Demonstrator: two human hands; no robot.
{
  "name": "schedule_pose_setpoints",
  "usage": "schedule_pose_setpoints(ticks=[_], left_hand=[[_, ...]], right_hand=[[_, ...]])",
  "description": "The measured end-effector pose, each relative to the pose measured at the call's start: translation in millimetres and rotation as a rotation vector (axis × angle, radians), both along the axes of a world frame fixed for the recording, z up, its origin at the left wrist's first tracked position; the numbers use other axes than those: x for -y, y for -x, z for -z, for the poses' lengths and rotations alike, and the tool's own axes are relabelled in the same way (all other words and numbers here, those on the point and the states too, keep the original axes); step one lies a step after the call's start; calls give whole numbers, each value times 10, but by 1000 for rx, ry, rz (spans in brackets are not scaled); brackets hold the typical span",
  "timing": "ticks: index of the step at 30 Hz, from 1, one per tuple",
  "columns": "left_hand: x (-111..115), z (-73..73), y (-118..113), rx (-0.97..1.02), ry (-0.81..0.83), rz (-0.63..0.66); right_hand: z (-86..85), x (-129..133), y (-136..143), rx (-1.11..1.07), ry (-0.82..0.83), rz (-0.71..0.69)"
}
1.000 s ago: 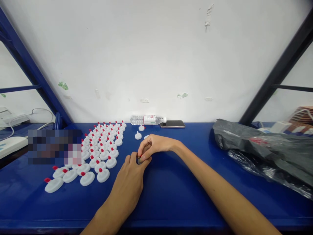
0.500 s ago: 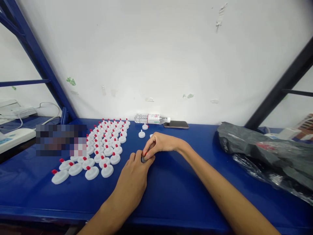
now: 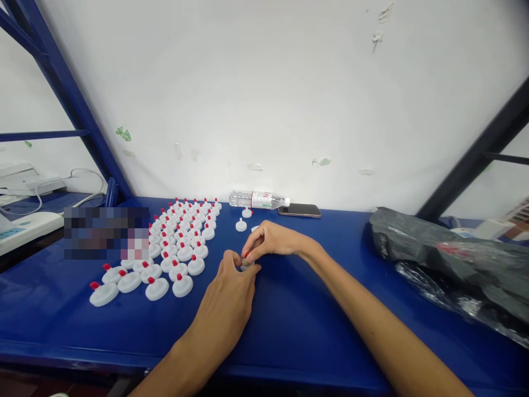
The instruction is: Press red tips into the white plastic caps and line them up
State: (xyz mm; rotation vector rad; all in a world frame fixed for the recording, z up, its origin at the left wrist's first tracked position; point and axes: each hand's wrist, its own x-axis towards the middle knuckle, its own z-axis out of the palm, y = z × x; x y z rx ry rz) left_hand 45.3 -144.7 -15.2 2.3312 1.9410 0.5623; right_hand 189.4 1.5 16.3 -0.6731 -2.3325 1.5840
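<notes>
My left hand [image 3: 230, 286] is closed around the rim of a white round nozzle cap [image 3: 246, 264] in the middle of the table. From above, my right hand [image 3: 269, 242] pinches the small red tip [image 3: 247, 255] at the top of that cap. Fingers hide most of the cap's base. Just behind my right hand a white piece [image 3: 255, 227] shows in part. Farther back a white cap with no red tip [image 3: 241, 225] stands upright, and another white cap [image 3: 247, 213] has a red tip lying beside it.
Several white caps with red tips [image 3: 157, 288] stand in rows on the left of the blue table [image 3: 297, 325]. A clear bottle [image 3: 260, 199] lies by the wall, with a phone [image 3: 300, 210] next to it. Grey plastic bags [image 3: 450, 248] cover the right side.
The view has shifted slightly. My left fingers have loosened a little around the cap, so more of it shows. My right hand still pinches at the red tip.
</notes>
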Motion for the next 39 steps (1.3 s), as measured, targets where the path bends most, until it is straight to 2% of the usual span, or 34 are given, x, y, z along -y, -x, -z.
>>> schedule_pose_setpoints(ticks=[5,10,21,29,34,39], left_hand=[[21,-77,-35,-21,81,-58],[29,-130,-73,-40,188,67],[27,-64,-64,-72,131,151],[19,-71,-66,-87,118,173],[20,-42,-61,-87,80,174],[32,-53,-65,-112,53,184]], right_hand=[[-14,36,37,-19,-48,24],[43,88,133,-94,-24,12],[150,228,389,-167,34,-41],[110,247,379,-87,-98,-20],[135,254,397,-122,10,-70],[106,279,370,-119,41,-113]])
